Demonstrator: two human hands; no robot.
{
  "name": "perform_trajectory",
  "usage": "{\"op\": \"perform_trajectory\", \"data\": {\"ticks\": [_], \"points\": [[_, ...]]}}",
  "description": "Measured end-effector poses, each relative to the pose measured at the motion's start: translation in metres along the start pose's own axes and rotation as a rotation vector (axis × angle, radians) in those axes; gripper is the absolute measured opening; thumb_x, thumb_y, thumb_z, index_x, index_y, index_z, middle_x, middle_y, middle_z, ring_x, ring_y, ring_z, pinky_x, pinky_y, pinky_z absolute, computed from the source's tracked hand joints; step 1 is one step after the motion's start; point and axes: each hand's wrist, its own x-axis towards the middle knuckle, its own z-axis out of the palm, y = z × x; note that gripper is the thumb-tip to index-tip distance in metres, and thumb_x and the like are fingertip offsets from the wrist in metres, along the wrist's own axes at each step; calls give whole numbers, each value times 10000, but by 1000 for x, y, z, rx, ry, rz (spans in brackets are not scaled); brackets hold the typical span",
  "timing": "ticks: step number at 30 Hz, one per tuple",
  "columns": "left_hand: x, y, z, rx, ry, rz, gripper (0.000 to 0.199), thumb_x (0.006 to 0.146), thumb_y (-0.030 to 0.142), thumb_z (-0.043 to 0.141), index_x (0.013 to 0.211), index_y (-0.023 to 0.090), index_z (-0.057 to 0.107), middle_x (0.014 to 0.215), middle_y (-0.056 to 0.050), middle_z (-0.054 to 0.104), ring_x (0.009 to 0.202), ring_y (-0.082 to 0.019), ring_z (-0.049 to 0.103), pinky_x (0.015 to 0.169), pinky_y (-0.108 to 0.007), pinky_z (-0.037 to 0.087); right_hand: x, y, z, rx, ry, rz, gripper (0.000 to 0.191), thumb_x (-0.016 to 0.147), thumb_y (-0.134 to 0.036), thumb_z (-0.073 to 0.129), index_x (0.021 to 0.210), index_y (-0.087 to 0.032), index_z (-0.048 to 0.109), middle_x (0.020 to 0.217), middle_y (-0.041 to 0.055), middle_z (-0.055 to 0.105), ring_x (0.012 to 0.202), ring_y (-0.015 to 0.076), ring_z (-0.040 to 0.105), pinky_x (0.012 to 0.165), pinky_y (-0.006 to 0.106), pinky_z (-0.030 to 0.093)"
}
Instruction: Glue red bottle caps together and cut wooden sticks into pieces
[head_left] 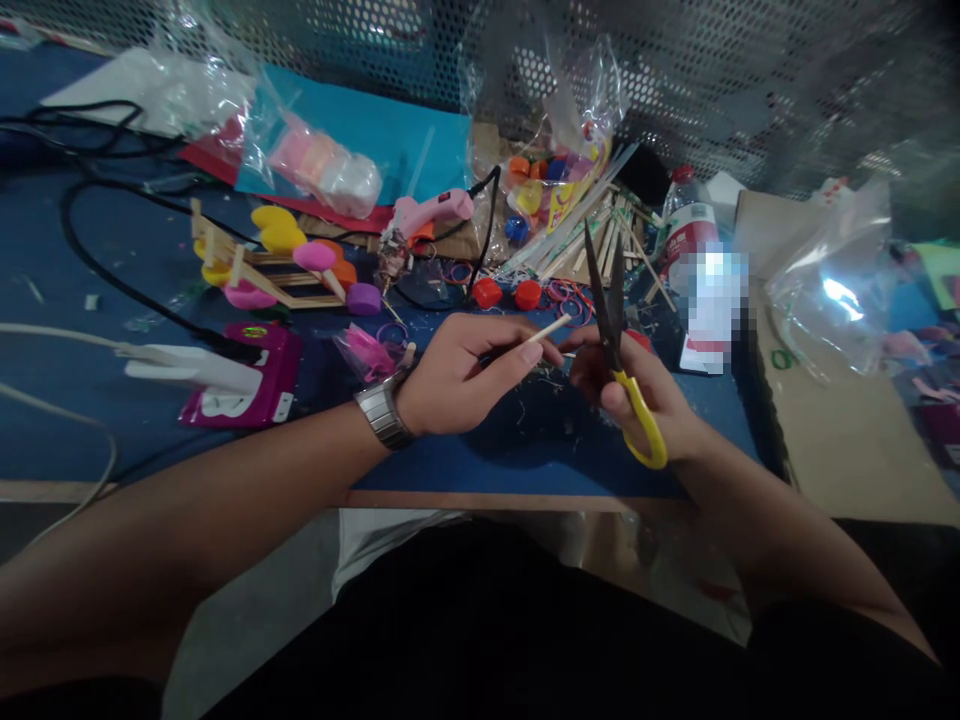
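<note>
My left hand, with a metal watch on its wrist, pinches a short pale wooden stick between thumb and fingers. My right hand holds yellow-handled scissors, their dark blades pointing up and slightly parted. The fingertips of both hands are close together over the blue table; whether they touch is hard to tell. Beyond my left hand lies a pink glue gun. A model of sticks with yellow, pink, orange and purple round pieces stands to the left. Red caps lie just beyond my hands.
A purple power socket with white plugs and trailing cables sits at left. Behind are wooden sticks, bagged coloured pieces and a bottle. Cardboard lies at right, near a clear plastic bag.
</note>
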Motion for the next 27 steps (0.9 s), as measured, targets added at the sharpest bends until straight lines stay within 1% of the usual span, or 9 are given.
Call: {"op": "perform_trajectory", "data": {"ticks": [2,4,7,10,15,17,20,24,27], "points": [[-1,0,0,-10,15,-11,411,1128,433,600,1028,160,889,771,-36,749,669,-113,625,665,-225,510,-2,1,-1,71,-68,-27,623,1044,-755,640,1515,-350,592,1027,41,649,807,207,597,657,340,509],[-1,1,1,-6,14,-28,434,1141,462,587,1044,168,891,772,-44,757,732,-136,688,729,-233,565,-3,1,-2,74,-149,-24,640,1054,-761,605,1565,-380,557,1070,55,662,866,231,622,689,358,535],[0,1,2,-10,-6,-10,423,1149,448,588,1051,165,887,890,-79,832,855,-165,780,840,-246,620,-2,0,-2,47,-208,-19,711,1031,-816,586,1583,-370,543,1036,53,650,862,246,615,722,384,542],[1,-1,4,-24,5,44,372,1146,377,607,1026,146,873,976,-91,870,894,-154,813,838,-216,617,-1,-2,0,-6,-180,-35,709,1003,-800,663,1536,-339,581,985,28,614,791,213,562,691,359,500],[1,-8,6,-4,47,161,348,1135,335,629,953,131,844,896,-78,849,803,-127,777,743,-195,578,1,-1,2,-116,-84,-85,578,980,-679,784,1376,-282,644,945,8,630,717,168,564,591,294,437],[0,-10,6,23,45,142,356,1137,365,629,965,142,846,882,-77,841,786,-141,764,724,-221,576,2,-1,1,-161,-45,-93,535,983,-642,799,1338,-267,655,889,-8,625,659,148,553,549,278,400],[-1,-12,6,68,61,126,369,1134,399,630,963,154,846,823,-64,811,734,-145,727,677,-244,552,3,-2,1,-220,-11,-84,539,964,-626,831,1325,-258,671,807,-28,611,588,135,530,501,268,352],[0,-13,6,75,80,169,354,1133,351,629,931,155,844,790,-54,788,693,-125,690,636,-240,508,3,-2,2,-252,12,-113,520,967,-619,831,1311,-253,693,768,-28,613,577,140,534,496,268,354],[1,-13,5,74,70,170,348,1133,350,629,942,160,850,763,-51,767,693,-134,691,642,-251,516,2,-1,2,-255,1,-128,503,996,-592,804,1354,-254,700,770,-23,614,588,143,540,504,270,361]]}}
